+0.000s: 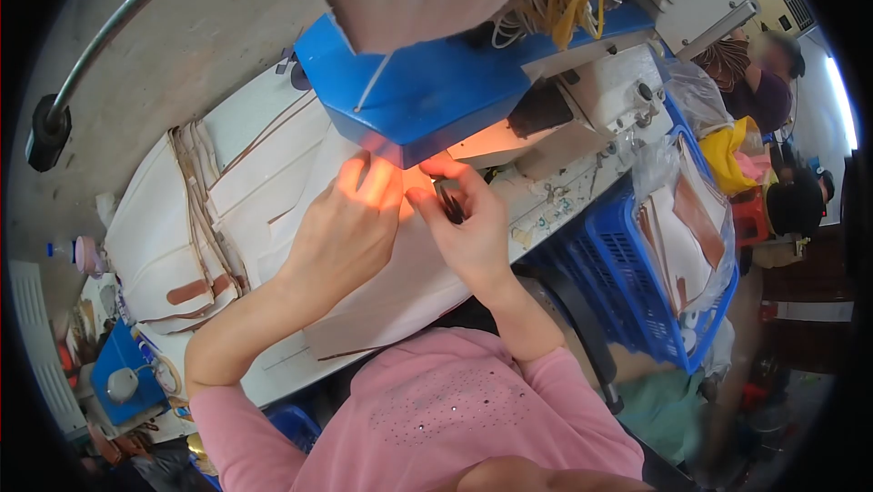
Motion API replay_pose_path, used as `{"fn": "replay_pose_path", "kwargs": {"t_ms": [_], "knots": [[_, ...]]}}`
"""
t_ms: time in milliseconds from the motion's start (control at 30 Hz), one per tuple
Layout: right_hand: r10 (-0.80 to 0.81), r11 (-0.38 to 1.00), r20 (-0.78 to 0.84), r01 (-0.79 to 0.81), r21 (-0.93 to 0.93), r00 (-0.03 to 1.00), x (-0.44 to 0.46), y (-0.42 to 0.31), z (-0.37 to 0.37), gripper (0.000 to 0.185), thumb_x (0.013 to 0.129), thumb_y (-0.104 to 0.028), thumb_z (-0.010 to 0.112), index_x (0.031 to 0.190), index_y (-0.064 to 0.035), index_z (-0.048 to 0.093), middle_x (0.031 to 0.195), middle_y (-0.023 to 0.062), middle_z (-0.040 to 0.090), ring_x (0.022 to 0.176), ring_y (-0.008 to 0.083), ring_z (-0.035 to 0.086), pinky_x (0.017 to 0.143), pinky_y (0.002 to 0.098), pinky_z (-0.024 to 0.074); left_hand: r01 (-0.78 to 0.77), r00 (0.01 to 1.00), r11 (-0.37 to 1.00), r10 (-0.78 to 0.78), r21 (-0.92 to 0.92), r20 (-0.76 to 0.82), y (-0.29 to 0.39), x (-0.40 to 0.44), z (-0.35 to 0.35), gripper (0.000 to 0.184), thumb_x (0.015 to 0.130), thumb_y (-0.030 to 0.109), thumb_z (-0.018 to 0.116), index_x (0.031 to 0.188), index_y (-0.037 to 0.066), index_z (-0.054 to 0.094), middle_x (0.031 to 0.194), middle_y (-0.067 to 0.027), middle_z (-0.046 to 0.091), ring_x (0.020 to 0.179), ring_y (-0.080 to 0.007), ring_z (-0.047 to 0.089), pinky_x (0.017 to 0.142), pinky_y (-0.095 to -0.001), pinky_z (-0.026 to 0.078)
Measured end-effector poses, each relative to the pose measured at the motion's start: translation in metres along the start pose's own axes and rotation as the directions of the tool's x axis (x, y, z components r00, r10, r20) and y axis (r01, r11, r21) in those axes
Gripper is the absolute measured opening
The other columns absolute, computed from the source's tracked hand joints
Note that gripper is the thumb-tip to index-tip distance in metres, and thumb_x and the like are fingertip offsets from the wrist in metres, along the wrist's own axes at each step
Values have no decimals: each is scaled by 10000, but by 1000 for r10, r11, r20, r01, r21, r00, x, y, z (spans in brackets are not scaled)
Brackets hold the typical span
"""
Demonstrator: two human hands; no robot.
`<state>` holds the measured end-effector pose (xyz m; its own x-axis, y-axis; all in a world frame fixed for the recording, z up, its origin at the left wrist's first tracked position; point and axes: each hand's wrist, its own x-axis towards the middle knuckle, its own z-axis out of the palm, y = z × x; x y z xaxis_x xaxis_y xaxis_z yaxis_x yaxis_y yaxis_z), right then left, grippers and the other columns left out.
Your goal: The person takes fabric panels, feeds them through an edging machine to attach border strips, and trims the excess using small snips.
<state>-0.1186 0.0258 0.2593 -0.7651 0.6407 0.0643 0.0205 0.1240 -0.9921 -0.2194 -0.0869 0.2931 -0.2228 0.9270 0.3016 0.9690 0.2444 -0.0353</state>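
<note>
The white panel (364, 287) lies on the worktable (277, 372), under the lit underside of the blue machine head (414, 96) and reaching to the table's near edge, beside the person's body. The left hand (353, 212) rests over the panel just below the machine head, knuckles up and fingers bent forward; its fingertips are lost in the orange glow, so whether they pinch or only press cannot be told. The right hand (471, 224) is close beside it, thumb and forefinger reaching toward the same lit spot, with a small dark tool (450, 203) held within its curled fingers. Toward the table's left end, a pile of pale pieces (159, 224) with brown edges lies fanned. Past the table's near edge on the right, a blue basket (627, 274) holds more pale and brown pieces (682, 228), partly wrapped in clear plastic.
</note>
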Motion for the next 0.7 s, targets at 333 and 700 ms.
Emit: {"fn": "replay_pose_path", "kwargs": {"t_ms": [333,700], "knots": [[105,983,97,-118,141,990,-28,22,-22,322,815,-17,666,1093,-8,506,578,-50,479,518,-3,359,469,182,253,89,988,983,-108,-160,-110,-3,5,1,168,735,86,583,849,-32,620,972,-151,539,887,-305,536,630,-351,533],[196,977,192,-176,-117,962,-32,33,-53,148,808,-103,689,847,26,628,614,-14,508,556,30,383,486,213,321,274,934,639,-354,-719,42,-42,18,24,123,806,41,557,882,8,647,844,-116,635,773,-224,602,704,-343,494]]}}
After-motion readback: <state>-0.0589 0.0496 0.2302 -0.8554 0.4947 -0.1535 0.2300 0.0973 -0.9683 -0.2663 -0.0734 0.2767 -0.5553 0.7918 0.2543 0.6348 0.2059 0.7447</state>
